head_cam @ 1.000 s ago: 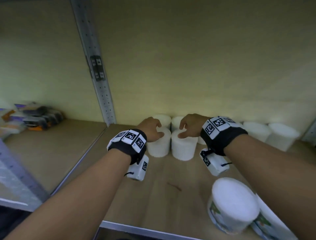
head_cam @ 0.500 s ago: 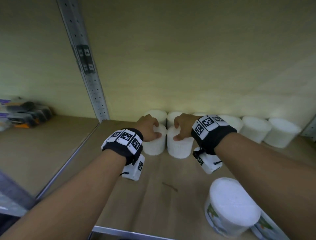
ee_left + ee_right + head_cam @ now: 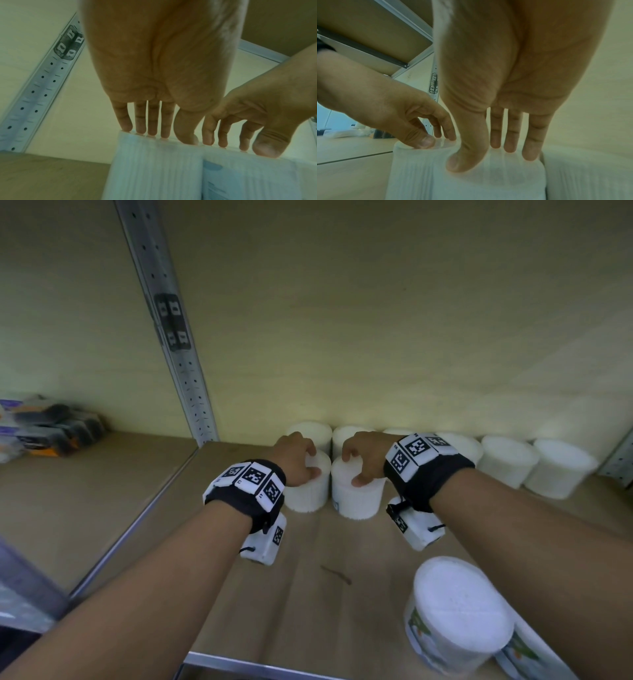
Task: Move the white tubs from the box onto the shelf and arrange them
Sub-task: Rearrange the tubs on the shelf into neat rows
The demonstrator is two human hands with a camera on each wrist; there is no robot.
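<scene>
Two white tubs stand side by side on the wooden shelf [image 3: 308, 594], just in front of a back row of white tubs [image 3: 507, 463]. My left hand [image 3: 310, 460] grips the left tub [image 3: 306, 494] from above, fingertips on its far rim and thumb on the near rim. My right hand [image 3: 352, 469] holds the right tub [image 3: 356, 498] the same way. In the left wrist view the left hand [image 3: 163, 134] has its fingertips on the tub's [image 3: 154, 169] top edge. In the right wrist view the right hand's [image 3: 488, 155] thumb lies over the tub's [image 3: 488, 182] front.
Two larger labelled tubs [image 3: 459, 614] stand at the shelf's front right, under my right forearm. A perforated metal upright [image 3: 178, 354] rises at the left, with dark packets [image 3: 51, 426] on the neighbouring shelf beyond it. The shelf's metal front edge [image 3: 257, 666] runs below.
Both hands have stayed on top of the same two tubs. The head view has shifted slightly; the tubs and hands sit a little further left in it.
</scene>
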